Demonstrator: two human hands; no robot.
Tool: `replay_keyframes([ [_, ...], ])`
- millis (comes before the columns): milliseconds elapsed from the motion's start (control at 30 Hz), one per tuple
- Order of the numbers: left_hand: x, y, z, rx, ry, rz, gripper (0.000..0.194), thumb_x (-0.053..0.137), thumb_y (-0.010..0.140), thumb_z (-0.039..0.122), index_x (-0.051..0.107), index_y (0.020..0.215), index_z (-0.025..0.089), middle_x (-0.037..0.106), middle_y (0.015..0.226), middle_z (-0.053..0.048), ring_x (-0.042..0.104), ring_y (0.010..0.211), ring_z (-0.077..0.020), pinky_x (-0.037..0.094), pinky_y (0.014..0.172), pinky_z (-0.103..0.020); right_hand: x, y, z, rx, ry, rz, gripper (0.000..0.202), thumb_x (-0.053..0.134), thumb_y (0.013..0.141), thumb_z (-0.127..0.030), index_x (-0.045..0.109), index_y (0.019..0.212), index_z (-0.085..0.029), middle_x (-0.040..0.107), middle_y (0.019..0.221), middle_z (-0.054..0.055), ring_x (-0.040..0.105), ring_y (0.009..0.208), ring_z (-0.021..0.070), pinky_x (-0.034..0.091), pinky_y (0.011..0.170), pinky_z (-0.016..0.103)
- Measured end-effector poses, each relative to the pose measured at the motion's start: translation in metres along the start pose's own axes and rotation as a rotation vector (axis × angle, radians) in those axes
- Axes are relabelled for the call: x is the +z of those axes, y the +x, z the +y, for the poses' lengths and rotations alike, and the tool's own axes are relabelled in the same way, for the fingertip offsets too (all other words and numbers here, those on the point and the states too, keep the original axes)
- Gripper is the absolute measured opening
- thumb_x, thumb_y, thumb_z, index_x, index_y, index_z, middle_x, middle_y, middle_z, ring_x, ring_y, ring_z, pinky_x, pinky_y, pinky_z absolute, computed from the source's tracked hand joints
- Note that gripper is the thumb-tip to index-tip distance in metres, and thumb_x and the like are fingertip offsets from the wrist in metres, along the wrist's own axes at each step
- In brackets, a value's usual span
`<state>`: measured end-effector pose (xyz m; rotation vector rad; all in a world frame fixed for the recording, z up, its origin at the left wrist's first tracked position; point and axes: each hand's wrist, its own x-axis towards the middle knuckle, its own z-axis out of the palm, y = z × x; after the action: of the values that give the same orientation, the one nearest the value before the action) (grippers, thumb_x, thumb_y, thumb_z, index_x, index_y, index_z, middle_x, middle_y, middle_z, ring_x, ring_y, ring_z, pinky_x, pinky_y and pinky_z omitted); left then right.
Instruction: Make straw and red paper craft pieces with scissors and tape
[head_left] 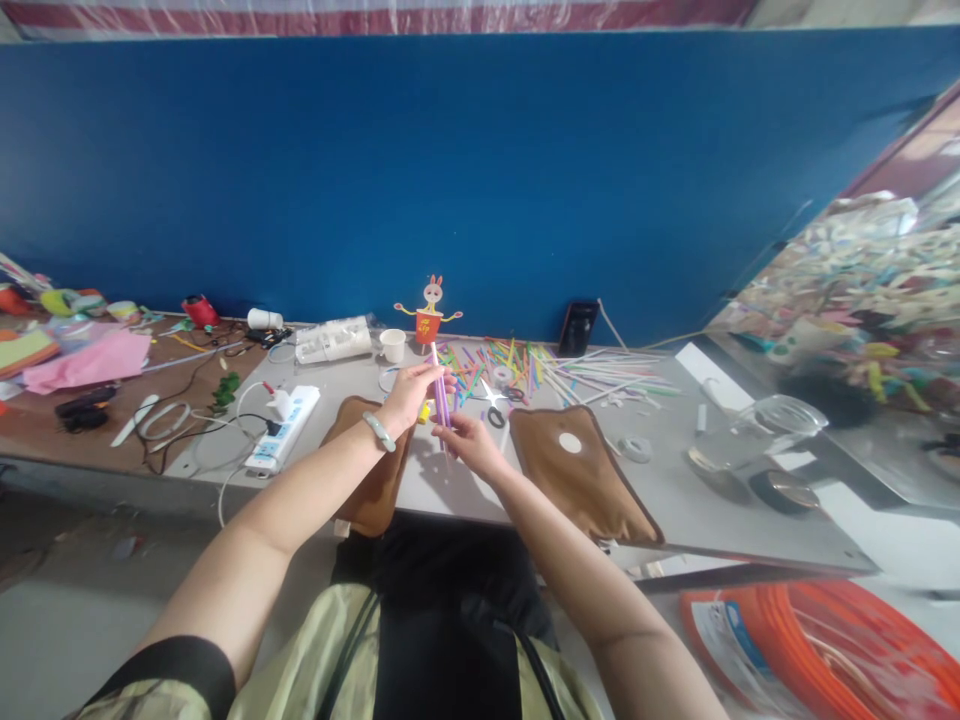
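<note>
My left hand (pixel 412 395) is closed around the upper part of a few thin purple straws (pixel 442 402), held roughly upright above the table. Lower down, my right hand (pixel 469 444) has its fingers closed on the same straws. Just beyond the straws' top end is a small red paper cup (pixel 427 327) with a rabbit head and two yellow arms; I cannot tell whether it touches them. A pair of scissors (pixel 495 412) with dark handles lies to the right of my hands. Behind it, many coloured straws (pixel 547 370) are spread about.
Brown padded bags (pixel 581 475) lie on either side of my hands. Leftward are a white power strip (pixel 283 430), a white paper cup (pixel 392 346) and a plastic-wrapped roll (pixel 334 340). A glass jug (pixel 765 430) stands right, a phone (pixel 578 328) against the blue partition (pixel 450 180).
</note>
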<state>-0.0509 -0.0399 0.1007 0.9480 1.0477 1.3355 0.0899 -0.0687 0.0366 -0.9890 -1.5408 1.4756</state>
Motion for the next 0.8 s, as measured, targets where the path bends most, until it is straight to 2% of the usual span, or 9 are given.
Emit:
replay_keyframes([
  [100, -0.001, 0.002, 0.0, -0.032, -0.02, -0.076, 0.023, 0.069, 0.081, 0.028, 0.07, 0.094, 0.009, 0.074, 0.085, -0.012, 0.07, 0.07, -0.0168, 0.055, 0.071, -0.032, -0.002, 0.004, 0.001, 0.006, 0.011, 0.013, 0.034, 0.07, 0.074, -0.044, 0.068, 0.091, -0.014, 0.063, 0.065, -0.001, 0.044, 0.046, 0.0063, 0.033, 0.044, 0.021],
  [200, -0.004, 0.004, 0.0, -0.003, -0.01, -0.137, 0.031, 0.073, 0.078, 0.033, 0.069, 0.099, 0.01, 0.074, 0.09, -0.012, 0.07, 0.073, -0.0166, 0.055, 0.073, -0.032, -0.005, 0.005, 0.002, 0.03, 0.007, 0.029, 0.031, 0.068, 0.075, -0.043, 0.067, 0.087, -0.015, 0.066, 0.066, 0.0, 0.044, 0.047, 0.0063, 0.033, 0.045, 0.02],
  [333, -0.007, 0.009, -0.002, 0.068, -0.003, -0.079, 0.036, 0.076, 0.073, 0.043, 0.069, 0.085, 0.01, 0.073, 0.082, -0.011, 0.07, 0.07, -0.0175, 0.055, 0.072, -0.032, -0.006, 0.007, 0.004, 0.052, -0.006, 0.028, 0.034, 0.069, 0.074, -0.045, 0.068, 0.091, -0.015, 0.067, 0.068, 0.001, 0.045, 0.046, 0.007, 0.034, 0.044, 0.02],
  [467, -0.007, 0.014, -0.005, 0.071, -0.017, -0.032, 0.037, 0.079, 0.069, 0.044, 0.07, 0.08, 0.01, 0.073, 0.078, -0.01, 0.069, 0.07, -0.0175, 0.054, 0.071, -0.032, -0.005, 0.009, 0.007, 0.035, -0.017, 0.041, 0.038, 0.065, 0.078, -0.052, 0.068, 0.092, -0.016, 0.068, 0.071, 0.001, 0.047, 0.046, 0.0073, 0.038, 0.044, 0.021],
  [700, -0.006, 0.009, -0.008, 0.059, 0.013, -0.156, 0.042, 0.076, 0.072, 0.048, 0.071, 0.087, 0.01, 0.074, 0.086, -0.012, 0.069, 0.073, -0.0175, 0.054, 0.072, -0.032, -0.005, 0.012, 0.005, 0.025, -0.004, 0.081, 0.042, 0.061, 0.08, -0.058, 0.066, 0.084, -0.016, 0.067, 0.068, 0.001, 0.046, 0.045, 0.0068, 0.038, 0.043, 0.019],
  [800, -0.005, 0.008, -0.01, 0.06, 0.018, -0.138, 0.039, 0.075, 0.073, 0.045, 0.071, 0.09, 0.01, 0.074, 0.084, -0.011, 0.069, 0.072, -0.0177, 0.054, 0.071, -0.032, -0.003, 0.012, 0.006, 0.027, 0.007, 0.071, 0.042, 0.063, 0.079, -0.058, 0.065, 0.08, -0.016, 0.067, 0.068, 0.002, 0.048, 0.046, 0.0073, 0.04, 0.044, 0.02],
])
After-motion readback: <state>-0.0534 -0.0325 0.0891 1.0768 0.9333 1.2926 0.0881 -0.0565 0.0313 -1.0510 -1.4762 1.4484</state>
